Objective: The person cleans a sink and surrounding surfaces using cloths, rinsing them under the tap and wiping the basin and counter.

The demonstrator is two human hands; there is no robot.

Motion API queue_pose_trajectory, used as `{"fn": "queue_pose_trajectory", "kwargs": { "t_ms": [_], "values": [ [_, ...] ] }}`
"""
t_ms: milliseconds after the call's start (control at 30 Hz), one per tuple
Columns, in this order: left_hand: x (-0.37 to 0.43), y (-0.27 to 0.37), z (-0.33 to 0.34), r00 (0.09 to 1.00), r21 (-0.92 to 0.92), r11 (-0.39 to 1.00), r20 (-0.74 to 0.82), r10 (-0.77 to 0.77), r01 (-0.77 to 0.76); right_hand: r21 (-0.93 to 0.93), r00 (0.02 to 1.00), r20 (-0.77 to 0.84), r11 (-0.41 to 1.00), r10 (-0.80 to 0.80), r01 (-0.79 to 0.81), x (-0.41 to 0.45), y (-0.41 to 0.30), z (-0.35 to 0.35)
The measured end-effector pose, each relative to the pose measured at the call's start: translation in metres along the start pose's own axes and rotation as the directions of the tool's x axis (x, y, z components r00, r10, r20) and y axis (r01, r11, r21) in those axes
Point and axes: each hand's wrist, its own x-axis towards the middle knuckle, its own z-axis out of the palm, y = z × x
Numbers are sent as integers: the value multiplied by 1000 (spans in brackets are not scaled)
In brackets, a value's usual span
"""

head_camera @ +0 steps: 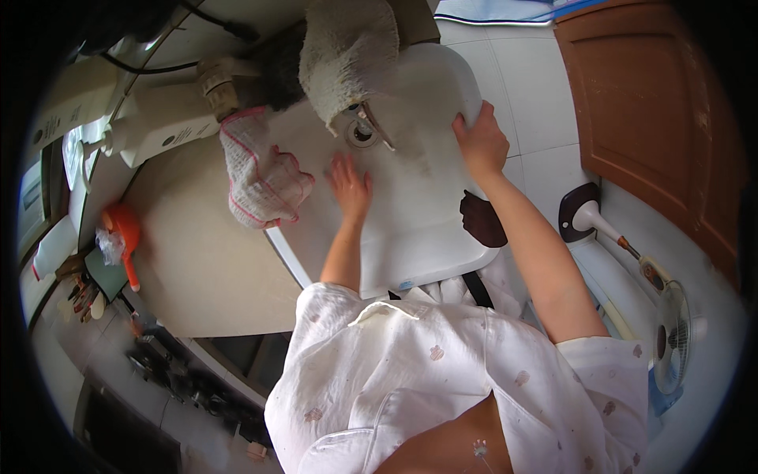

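Before me is a white sink (414,231) with a round metal drain (361,135). My left hand (350,188) is over the basin just below the drain, fingers spread, nothing in it and slightly blurred. I cannot tell whether its fingertips touch the surface. On the right rim my right hand (484,145) grips the edge, thumb on the inner side. A shaggy pale towel (349,56) hangs over the tap, hiding most of it; a thin piece, perhaps the tap lever (377,125), shows beneath. Draped at the left is a white cloth with pink edging (257,172).
A dark brown cloth (484,219) hangs over the right rim. To the left runs a beige countertop (207,255) with white pump bottles (160,121) behind and an orange dipper (124,237). A brown door (645,112) and a standing fan (674,338) are on the right.
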Motion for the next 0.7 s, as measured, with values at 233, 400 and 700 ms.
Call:
{"fn": "queue_pose_trajectory", "kwargs": {
  "t_ms": [233,400,700],
  "values": [
    [-68,-23,23,788,71,787,-129,-602,613,31,1000,21,1000,0,-1,-3,-9,1],
    [-20,-5,48,556,173,529,-309,-772,831,26,1000,25,1000,0,0,-4,-10,2],
    [20,-21,30,800,21,818,-224,-557,575,47,998,50,998,49,-51,1,-1,0]
  ]
}}
